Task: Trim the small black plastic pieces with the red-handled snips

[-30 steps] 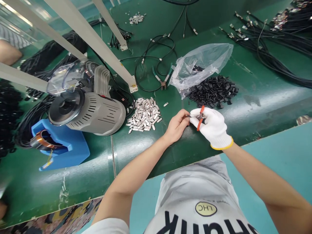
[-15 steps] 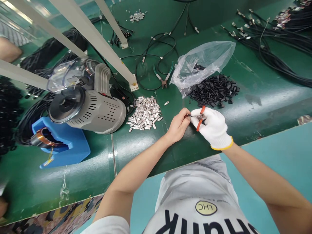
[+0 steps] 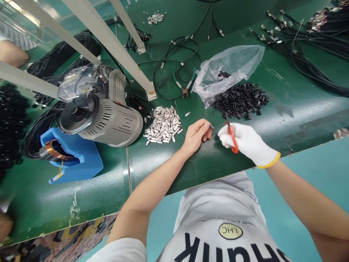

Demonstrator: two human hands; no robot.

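Holding slender orange-handled tool, right grip in white knit glove

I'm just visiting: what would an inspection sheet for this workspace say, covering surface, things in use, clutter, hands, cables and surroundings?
Surface: green table, shiny, scuffed.
Things in use: small dark piece; orange-handled tool.
Clutter: heaped silver pieces; black pieces beside a clear bag; green-handled pliers.
Hands: bare left hand holds the dark piece; gloved right hand holds the tool; hands apart.
Cables: black cables bundled far right; others looped behind the pliers.
Surroundings: white posts, gray machine, another person's arm.
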